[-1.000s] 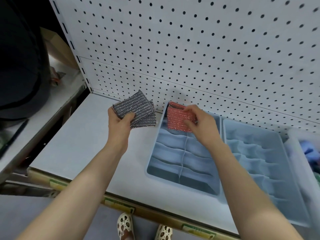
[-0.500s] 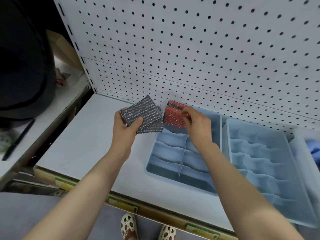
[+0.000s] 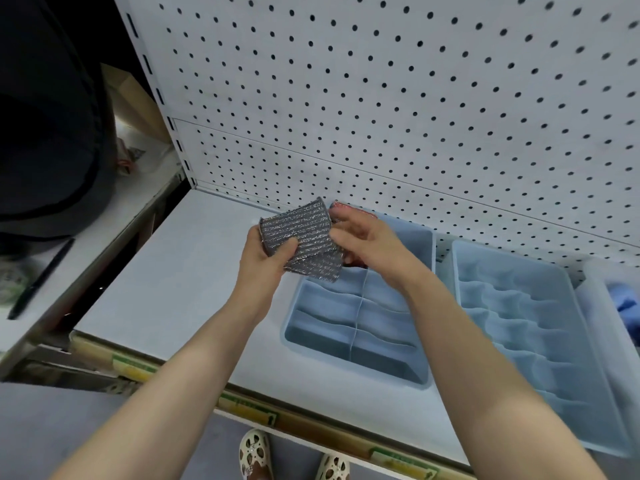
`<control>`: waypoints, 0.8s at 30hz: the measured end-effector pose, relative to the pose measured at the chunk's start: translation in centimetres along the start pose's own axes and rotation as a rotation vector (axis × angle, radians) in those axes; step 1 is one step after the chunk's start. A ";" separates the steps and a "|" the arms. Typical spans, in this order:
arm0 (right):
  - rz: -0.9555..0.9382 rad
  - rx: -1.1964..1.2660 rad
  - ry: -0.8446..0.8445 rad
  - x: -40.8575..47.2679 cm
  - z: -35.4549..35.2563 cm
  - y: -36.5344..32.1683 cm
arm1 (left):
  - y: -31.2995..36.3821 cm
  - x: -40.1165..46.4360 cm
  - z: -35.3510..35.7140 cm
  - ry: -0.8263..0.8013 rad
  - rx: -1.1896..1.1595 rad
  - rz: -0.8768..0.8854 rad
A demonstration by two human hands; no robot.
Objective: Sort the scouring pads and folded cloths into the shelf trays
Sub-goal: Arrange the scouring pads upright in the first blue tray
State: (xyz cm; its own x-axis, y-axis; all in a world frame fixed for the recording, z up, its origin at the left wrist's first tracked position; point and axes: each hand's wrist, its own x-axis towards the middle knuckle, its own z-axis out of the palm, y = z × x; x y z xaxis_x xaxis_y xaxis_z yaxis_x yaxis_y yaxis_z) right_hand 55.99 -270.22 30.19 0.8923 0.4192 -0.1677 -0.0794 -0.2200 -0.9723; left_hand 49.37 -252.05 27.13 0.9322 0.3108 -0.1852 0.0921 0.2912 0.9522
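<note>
My left hand [image 3: 266,258] grips a small stack of grey metallic scouring pads [image 3: 298,233] just above the far left corner of the left blue divided tray [image 3: 426,244]. The fingers of my right hand [image 3: 370,244] pinch the right edge of the top grey pad. A red scouring pad [image 3: 349,208] stands in the tray's far left compartment, mostly hidden behind my right hand. A second blue divided tray [image 3: 454,278] lies to the right.
A white pegboard wall [image 3: 381,98] rises right behind the trays. A pale bin holding blue cloth [image 3: 623,299] sits at the far right edge. A black pen [image 3: 38,278] lies on the lower left counter. The shelf's front edge carries label strips [image 3: 249,410].
My right hand has left the red pad in the tray's far compartment and moved left onto the grey pads. My left hand has brought the grey pads right, towards the tray.
</note>
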 end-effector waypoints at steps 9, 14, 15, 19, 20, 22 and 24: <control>-0.149 -0.599 0.407 -0.4 -3.6 1.5 | -0.3 0.8 -0.5 0.098 -0.011 0.002; -0.304 -0.854 0.499 -0.7 -2.2 3.0 | -0.7 0.8 -1.0 0.109 0.046 0.003; -0.305 -0.901 0.464 -0.7 -1.4 3.5 | -0.8 0.8 -1.0 0.111 0.054 0.000; -0.326 -0.994 0.408 -0.1 0.2 4.4 | -1.1 0.8 -1.1 0.094 0.068 -0.005; -0.340 -0.959 0.458 0.2 0.1 4.2 | -1.1 0.8 -1.2 0.087 0.075 -0.004; -0.373 -0.885 0.569 0.6 -0.1 3.8 | -1.1 0.8 -1.3 0.077 0.082 -0.002; -0.351 -0.865 0.567 0.8 -0.1 3.9 | -1.2 0.8 -1.3 0.070 0.093 -0.005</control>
State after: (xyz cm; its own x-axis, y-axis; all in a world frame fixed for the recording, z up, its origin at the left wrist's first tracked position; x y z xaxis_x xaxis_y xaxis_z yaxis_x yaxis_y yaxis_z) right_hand 56.39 -270.79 26.31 0.8969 0.1610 0.4118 0.3607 -0.8052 -0.4707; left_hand 49.53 -250.93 25.52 0.9051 0.3733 -0.2036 0.1318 0.2089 0.9690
